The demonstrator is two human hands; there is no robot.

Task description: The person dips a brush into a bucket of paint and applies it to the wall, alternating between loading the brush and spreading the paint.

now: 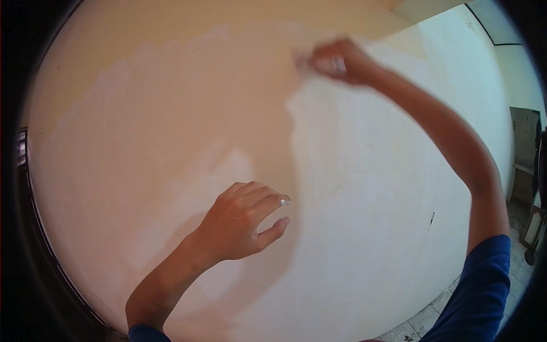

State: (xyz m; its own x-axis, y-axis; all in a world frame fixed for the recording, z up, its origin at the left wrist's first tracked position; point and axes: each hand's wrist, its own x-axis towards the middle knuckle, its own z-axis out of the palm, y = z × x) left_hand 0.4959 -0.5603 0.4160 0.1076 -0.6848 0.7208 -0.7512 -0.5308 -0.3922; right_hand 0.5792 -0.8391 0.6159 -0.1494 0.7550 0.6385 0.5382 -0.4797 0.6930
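A wall [353, 239] fills most of the view, whitish over its lower and middle part and yellowish along the top. My left hand [245, 219] is raised in front of it, thumb and fingers apart, holding nothing. White smears mark its fingertips. Higher up, at the wall's upper part, my right hand [345, 62] is closed and blurred by motion. Something pale shows at its fingers, too smeared to make out. Near that hand runs the uneven border between the whitish and yellowish areas. Shadows of my arms fall on the wall.
A small dark mark [432, 218] shows on the wall at right. Past its right end are a doorway-like opening [525, 148] and a dark-framed object [534, 231] on the floor. Pale floor tiles [421, 322] lie along the wall's foot.
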